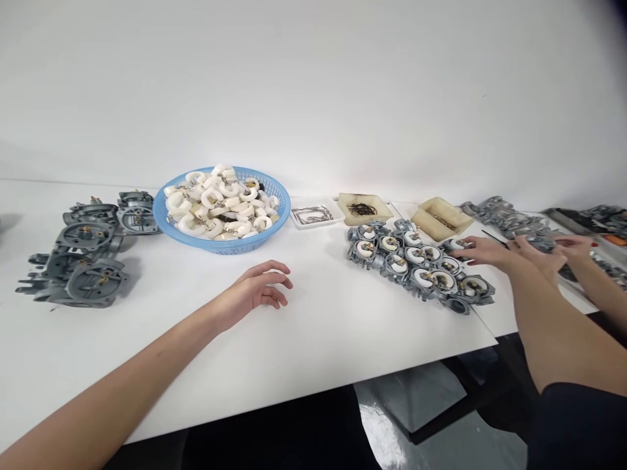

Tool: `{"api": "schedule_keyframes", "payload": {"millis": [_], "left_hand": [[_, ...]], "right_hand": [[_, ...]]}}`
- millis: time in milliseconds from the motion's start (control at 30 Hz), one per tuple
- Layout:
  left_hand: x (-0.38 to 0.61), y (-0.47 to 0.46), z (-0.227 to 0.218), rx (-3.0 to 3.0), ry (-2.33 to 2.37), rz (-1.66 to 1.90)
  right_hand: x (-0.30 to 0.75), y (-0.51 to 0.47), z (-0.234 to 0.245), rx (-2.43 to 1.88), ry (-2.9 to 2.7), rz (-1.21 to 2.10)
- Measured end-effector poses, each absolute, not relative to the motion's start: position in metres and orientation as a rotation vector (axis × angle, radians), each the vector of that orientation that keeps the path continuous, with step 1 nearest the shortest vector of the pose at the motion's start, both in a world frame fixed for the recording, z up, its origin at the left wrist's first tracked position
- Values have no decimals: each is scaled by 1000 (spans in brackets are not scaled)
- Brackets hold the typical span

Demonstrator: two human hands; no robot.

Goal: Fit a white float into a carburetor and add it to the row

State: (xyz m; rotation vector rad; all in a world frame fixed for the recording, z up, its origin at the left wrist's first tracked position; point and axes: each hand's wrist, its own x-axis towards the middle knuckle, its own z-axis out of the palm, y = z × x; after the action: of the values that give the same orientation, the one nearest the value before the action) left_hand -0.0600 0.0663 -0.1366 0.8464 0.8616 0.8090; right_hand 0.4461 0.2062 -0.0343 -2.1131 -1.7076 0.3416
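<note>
Left hand (257,287) hovers open; right hand (482,251) touches the carburetor row (421,264) running diagonally rightward.

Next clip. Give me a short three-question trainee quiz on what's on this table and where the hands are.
1. True or false: the left hand is holding a white ring.
2. What holds the white rings? A) blue basket B) tan tray C) metal bowl
3. Fill in: the right hand reaches to the far-right end of the cluster of grey ____ parts fitted with white rings.

Key:
1. False; it hovers open and empty over the white table.
2. A, the blue basket.
3. Metal; more grey metal parts without rings sit at the left. Another person's hand works further right.
</note>
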Motion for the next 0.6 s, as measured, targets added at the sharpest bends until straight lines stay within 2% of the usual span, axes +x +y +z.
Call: {"api": "schedule_keyframes", "payload": {"millis": [333, 500, 600], "left_hand": [[-59, 68, -140, 859, 883, 806], [-59, 66, -136, 862, 877, 806], [-59, 66, -137, 874, 868, 801]], "right_hand": [[488, 226, -54, -2245, -1740, 563], [485, 222, -53, -2192, -1866, 429], [480, 224, -49, -2044, -1979, 225]]}}
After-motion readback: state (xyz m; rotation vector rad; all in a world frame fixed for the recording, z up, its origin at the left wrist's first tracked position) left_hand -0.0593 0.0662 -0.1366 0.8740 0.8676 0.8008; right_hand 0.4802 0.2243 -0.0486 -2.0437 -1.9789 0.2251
